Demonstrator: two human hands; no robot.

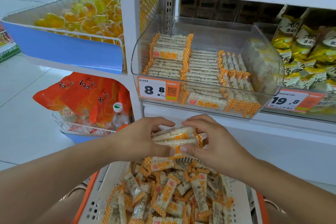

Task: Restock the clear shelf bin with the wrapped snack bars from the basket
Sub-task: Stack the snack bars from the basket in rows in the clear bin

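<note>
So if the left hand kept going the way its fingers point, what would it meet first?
The left hand points rightward across the bundle of bars it grips, so it would likely meet the right hand holding the other end. Depth is unclear, but they look level.

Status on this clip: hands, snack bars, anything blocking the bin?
Left hand and right hand grip a bundle of snack bars above the basket. Clear bin part filled, open. Nothing blocking.

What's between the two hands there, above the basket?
In the head view, a small bundle of wrapped snack bars, held between the left hand and right hand.
</note>
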